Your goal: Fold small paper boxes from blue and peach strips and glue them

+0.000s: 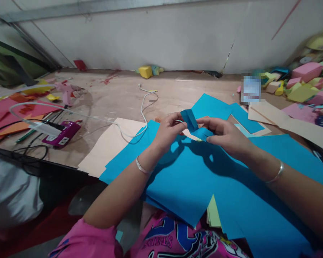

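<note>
A small folded piece of blue paper (190, 120) is held up between my two hands, over large blue sheets (183, 172) on the table. My left hand (170, 129) pinches its left side between thumb and fingers. On the right, my right hand (223, 133) grips the lower right part, fingertips pressed to the paper. Creases run across the piece, and one flap stands up. A pale strip with a yellowish end (195, 137) shows just under it; I cannot make out whether it is held or lies on the sheets.
Peach sheets (111, 141) lie left of the blue ones. A white cable (143, 107) runs to a purple power strip (61, 134). At the back stands a yellow paper box (145, 71). A phone (251, 89) and a heap of paper shapes (307, 73) are at the right.
</note>
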{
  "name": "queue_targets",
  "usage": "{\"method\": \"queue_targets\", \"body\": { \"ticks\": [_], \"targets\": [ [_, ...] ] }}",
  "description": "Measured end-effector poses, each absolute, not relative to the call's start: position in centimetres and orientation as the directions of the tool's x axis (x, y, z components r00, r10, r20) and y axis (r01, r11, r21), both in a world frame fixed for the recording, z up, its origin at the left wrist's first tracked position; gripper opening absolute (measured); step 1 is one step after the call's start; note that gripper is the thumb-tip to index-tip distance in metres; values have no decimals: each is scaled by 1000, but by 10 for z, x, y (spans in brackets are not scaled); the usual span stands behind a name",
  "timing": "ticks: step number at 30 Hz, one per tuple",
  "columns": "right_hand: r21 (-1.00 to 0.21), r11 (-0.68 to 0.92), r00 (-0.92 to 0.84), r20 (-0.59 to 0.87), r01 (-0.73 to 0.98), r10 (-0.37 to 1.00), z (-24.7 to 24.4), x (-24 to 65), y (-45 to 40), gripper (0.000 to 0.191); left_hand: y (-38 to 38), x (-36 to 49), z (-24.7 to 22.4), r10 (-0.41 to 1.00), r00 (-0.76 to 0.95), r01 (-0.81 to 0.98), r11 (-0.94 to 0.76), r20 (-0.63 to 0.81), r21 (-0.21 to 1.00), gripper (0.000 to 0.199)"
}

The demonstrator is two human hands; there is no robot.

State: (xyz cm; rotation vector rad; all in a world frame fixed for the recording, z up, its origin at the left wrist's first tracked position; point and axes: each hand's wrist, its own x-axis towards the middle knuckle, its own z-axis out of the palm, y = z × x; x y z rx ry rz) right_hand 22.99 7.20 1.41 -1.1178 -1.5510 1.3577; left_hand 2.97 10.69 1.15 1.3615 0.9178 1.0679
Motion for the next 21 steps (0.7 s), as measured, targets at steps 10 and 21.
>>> {"method": "queue_targets", "body": {
  "ticks": [10, 21],
  "targets": [
    [-958, 117, -281, 41, 261, 959, 15, 221, 66, 59, 102, 37, 7, 954, 293, -81, 94, -67, 992, 19],
    [-728, 262, -150, 217, 634, 965, 0, 211, 60, 17, 101, 39, 4, 942, 270, -254, 272, -202, 928, 14]
  ]
}}
